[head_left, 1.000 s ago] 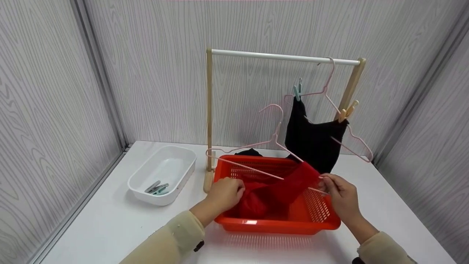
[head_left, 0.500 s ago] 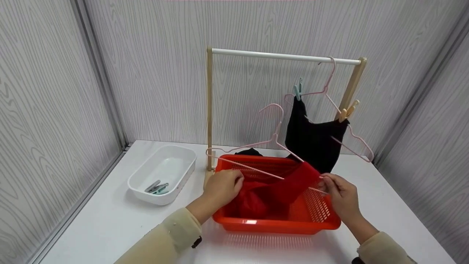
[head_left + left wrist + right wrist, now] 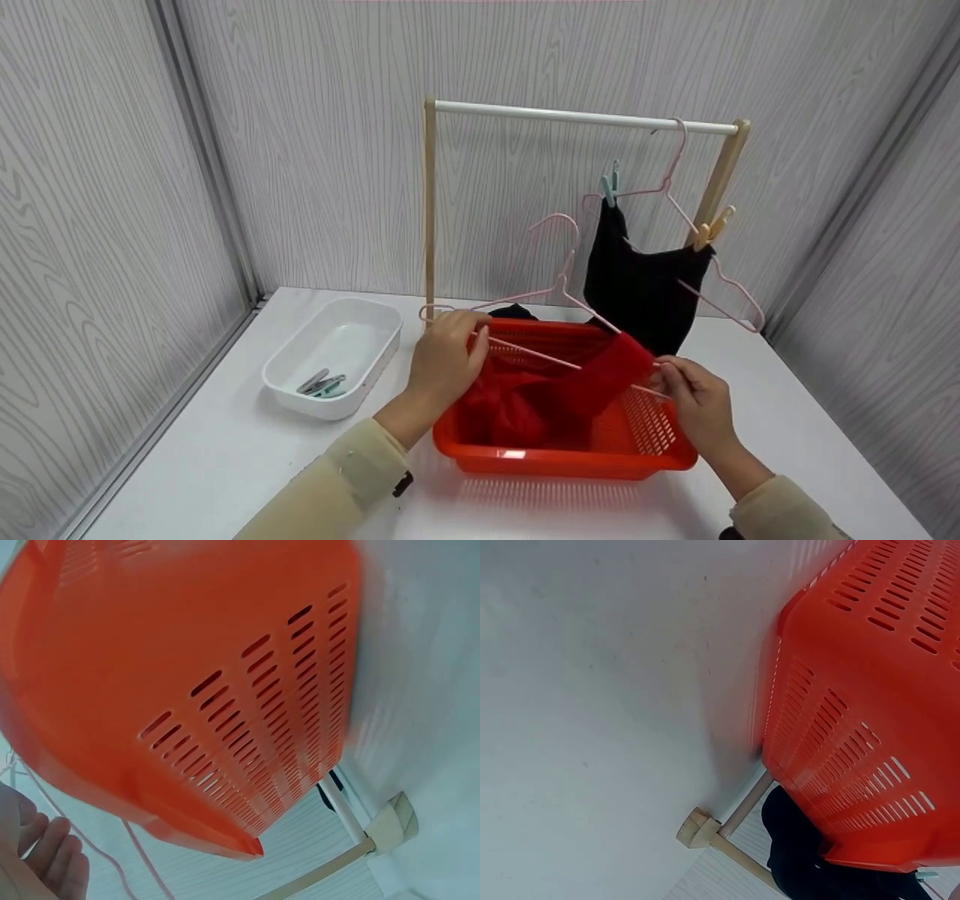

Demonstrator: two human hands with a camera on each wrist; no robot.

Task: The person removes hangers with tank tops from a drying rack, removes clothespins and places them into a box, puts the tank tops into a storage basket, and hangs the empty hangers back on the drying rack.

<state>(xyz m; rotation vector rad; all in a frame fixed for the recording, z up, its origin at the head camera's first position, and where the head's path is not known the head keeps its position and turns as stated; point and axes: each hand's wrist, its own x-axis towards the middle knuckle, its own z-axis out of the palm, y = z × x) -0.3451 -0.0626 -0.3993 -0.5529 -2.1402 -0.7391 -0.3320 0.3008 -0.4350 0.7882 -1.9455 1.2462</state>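
Observation:
A pink clothes hanger (image 3: pixel 564 279) is held over the red basket (image 3: pixel 570 461), its hook pointing up. My right hand (image 3: pixel 701 405) pinches the hanger's right end, by a red cloth (image 3: pixel 619 371) that is threaded over that side. The rest of the red cloth drops into the basket. My left hand (image 3: pixel 446 360) is at the hanger's left side, above the basket's left rim, and covers part of the lower bar. In the left wrist view its fingers (image 3: pixel 56 855) are loosely bent, with the hanger's wires passing behind them.
Behind the basket stands a rack with a white rail (image 3: pixel 555 114). From it hangs another pink hanger (image 3: pixel 667 180) with a black cloth (image 3: pixel 637 292), fixed by a teal clothespin (image 3: pixel 608 187) and a yellow clothespin (image 3: pixel 703 236). A white tray (image 3: pixel 281 356) with several clothespins (image 3: pixel 322 384) is left.
My left hand has moved up from the basket's left side to the hanger's left part. The basket's left side has shifted slightly left. My right hand keeps its pinch.

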